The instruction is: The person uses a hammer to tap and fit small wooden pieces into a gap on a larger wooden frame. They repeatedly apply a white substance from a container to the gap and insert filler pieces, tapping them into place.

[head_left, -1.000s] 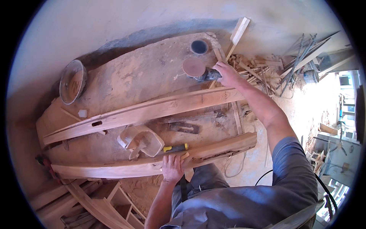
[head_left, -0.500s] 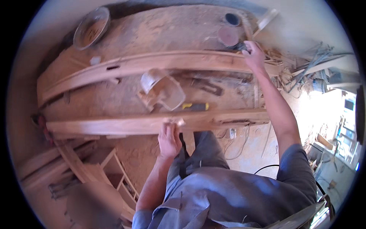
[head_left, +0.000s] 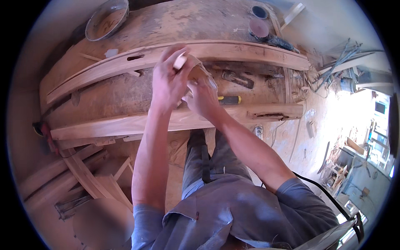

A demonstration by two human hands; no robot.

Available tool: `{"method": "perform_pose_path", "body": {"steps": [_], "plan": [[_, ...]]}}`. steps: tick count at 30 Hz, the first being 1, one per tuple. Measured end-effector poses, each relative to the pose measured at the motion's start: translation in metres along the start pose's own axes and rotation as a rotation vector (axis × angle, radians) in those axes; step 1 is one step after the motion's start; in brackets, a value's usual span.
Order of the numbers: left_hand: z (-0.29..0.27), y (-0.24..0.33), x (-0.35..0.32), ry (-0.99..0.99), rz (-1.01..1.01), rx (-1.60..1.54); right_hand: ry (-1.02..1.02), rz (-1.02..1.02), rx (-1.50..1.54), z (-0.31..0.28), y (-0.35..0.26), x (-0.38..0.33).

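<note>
Dusty workbench (head_left: 125,93), empty bowl (head_left: 106,18), both hands' fingers clamped on sandpaper (head_left: 199,71)

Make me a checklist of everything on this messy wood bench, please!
Surface: bench, thick with sawdust.
Job's things: sandpaper between both hands; two long curved planks.
Clutter: bowl, yellow-handled tool, dark tool, two round lids.
Grippers: left hand and right hand raised together, gripping the sandpaper.
Cables: black cord by the right arm.
Surroundings: wood scraps below the bench.
</note>
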State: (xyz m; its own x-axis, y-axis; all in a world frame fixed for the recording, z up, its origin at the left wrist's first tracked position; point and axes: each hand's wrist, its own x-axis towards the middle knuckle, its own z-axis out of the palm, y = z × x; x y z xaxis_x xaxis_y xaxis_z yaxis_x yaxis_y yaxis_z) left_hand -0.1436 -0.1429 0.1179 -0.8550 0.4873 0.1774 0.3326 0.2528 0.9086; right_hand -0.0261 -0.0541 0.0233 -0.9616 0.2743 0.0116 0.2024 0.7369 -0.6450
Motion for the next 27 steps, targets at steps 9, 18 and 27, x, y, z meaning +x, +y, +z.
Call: {"method": "perform_pose_path", "body": {"steps": [9,18,27], "plan": [[0.017,-0.02,0.012,-0.242,-0.091,-0.013,0.181,0.006,0.049,0.005,0.016,-0.009],[0.011,-0.013,0.02,-0.324,-0.253,0.112,0.254,0.346,0.159,0.025,0.029,0.015],[0.026,-0.011,0.014,-0.247,-0.134,0.216,0.431,0.742,1.213,-0.024,0.055,-0.024]]}}
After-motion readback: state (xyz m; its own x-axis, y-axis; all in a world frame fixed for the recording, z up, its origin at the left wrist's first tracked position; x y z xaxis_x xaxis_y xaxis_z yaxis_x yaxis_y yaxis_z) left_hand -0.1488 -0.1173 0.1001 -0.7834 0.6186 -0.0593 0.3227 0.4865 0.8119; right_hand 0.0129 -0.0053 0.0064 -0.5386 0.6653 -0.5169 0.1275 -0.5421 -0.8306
